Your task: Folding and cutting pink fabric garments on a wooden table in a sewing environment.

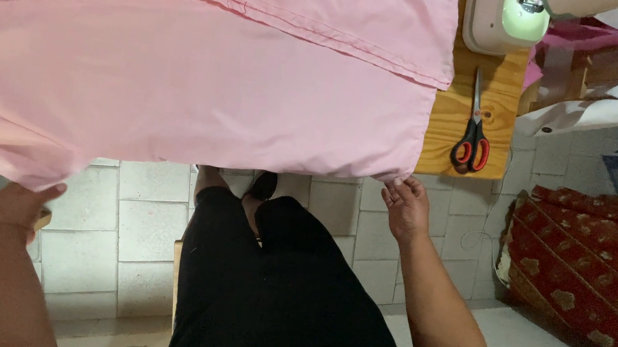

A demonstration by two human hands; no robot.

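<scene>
A large pink cloth (195,71) with stitched hems covers most of the wooden table (457,137) and hangs over its near edge. My left hand (20,203) grips the drooping lower left corner of the cloth from below. My right hand (404,204) pinches the lower right corner of the cloth at the table's edge. Below the cloth, my lap in black clothing (285,298) fills the middle.
Scissors with red and black handles (473,131) lie on the bare strip of table right of the cloth. A white sewing machine (509,13) stands at the top. A red patterned fabric (599,267) lies at right on the floor. The floor is pale tile (134,230).
</scene>
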